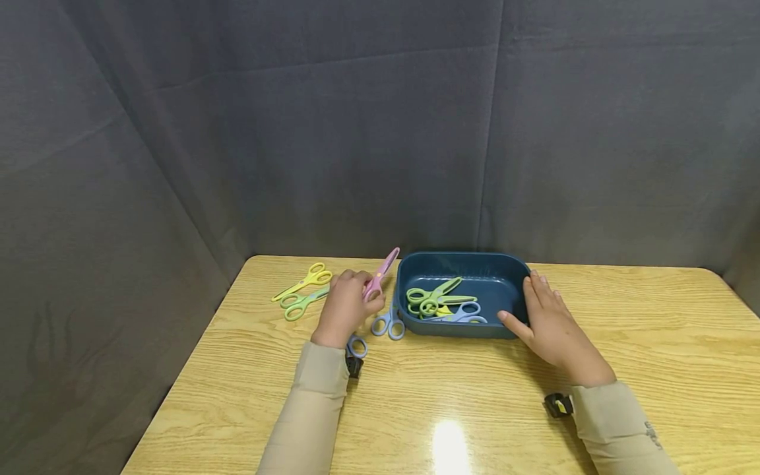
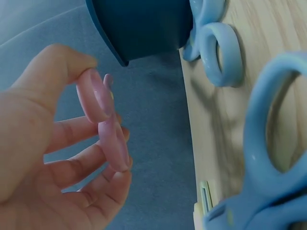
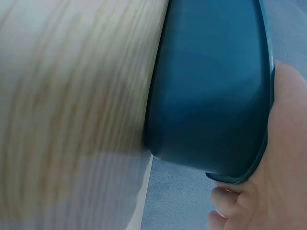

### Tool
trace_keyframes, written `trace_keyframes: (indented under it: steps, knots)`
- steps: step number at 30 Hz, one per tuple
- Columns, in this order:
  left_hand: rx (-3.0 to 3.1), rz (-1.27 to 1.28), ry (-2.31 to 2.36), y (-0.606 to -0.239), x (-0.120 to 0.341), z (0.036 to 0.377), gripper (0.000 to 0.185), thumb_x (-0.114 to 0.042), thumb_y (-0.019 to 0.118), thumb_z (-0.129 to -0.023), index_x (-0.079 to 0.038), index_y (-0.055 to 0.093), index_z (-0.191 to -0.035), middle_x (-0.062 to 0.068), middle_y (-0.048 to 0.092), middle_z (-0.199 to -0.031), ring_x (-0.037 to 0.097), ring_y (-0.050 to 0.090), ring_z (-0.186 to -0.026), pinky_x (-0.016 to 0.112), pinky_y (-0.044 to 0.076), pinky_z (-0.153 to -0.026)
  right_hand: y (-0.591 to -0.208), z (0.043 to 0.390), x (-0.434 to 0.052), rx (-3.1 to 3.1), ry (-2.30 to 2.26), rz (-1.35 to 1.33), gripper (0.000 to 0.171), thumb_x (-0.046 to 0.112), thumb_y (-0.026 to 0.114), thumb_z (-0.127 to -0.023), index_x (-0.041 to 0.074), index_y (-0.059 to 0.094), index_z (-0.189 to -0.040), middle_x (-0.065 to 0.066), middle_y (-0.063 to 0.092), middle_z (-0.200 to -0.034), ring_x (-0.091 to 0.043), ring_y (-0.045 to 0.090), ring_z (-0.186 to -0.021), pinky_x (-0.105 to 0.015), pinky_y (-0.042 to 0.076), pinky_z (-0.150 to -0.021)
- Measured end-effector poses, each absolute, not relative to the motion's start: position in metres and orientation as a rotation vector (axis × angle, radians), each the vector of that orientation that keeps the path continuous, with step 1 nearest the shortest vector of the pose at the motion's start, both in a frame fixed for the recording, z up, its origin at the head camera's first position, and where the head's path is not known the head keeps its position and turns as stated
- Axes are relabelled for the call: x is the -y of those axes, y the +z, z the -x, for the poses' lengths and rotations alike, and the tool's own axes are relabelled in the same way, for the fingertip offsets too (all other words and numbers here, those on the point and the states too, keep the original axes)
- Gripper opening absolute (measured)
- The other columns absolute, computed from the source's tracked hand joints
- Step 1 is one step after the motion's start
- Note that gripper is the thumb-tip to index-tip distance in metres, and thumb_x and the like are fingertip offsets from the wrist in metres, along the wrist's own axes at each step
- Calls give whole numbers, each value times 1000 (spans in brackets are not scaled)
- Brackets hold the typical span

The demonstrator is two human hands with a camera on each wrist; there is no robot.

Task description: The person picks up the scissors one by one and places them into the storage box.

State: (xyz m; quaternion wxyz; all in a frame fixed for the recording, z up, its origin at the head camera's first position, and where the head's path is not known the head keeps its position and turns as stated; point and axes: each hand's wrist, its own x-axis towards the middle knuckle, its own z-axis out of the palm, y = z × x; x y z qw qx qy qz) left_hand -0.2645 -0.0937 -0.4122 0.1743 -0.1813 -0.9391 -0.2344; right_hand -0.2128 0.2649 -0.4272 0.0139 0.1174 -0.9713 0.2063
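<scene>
Pinching the pink scissors (image 1: 380, 276) by the handle loops, the thumb and fingers of the left hand (image 1: 344, 309) hold them near the centre of the head frame, blades angled toward the upper right. They look like light, stiff plastic, unlikely to break, though the smooth loops could twist or swing open in so loose a pinch; the surest hold would be both loops together, close to the pivot. The right hand (image 1: 552, 330) rests against the right end of the dark blue tray (image 1: 457, 330), right of centre, with its thumb spread wide from straight fingers. Green scissors (image 1: 444, 289) overlap others in the tray's lower left, blue scissors (image 1: 469, 313) among them. The tray's raised left wall stands in the way, and another blue pair (image 1: 390, 318) lies just beside it on the bench (image 1: 410, 396), where loops could snag. Left of centre lie yellow scissors (image 1: 304, 284) and a light green pair (image 1: 301, 304), partly hidden by the left hand; a blue ring handle (image 1: 365, 349) shows by that wrist.
</scene>
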Motion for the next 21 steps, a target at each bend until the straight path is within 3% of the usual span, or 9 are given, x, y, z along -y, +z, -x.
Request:
trace_keyframes:
  steps: [12, 21]
  knots:
    - [2709, 549, -756, -405, 80, 256, 38, -23, 76, -87, 0, 71, -116, 15, 70, -102, 29, 60, -98, 44, 40, -94, -425, 213, -265, 3030, 655, -368, 98, 59, 45, -103, -16, 9, -155, -33, -1, -164, -49, 0, -151, -61, 4, -121]
    - [2698, 624, -746, -403, 71, 251, 35, -23, 77, -88, -2, 72, -115, 13, 68, -103, 29, 59, -100, 44, 41, -93, -428, 214, -266, 3024, 652, -363, 98, 59, 46, -103, -15, 9, -155, -33, 0, -164, -49, 0, -151, -62, 6, -120]
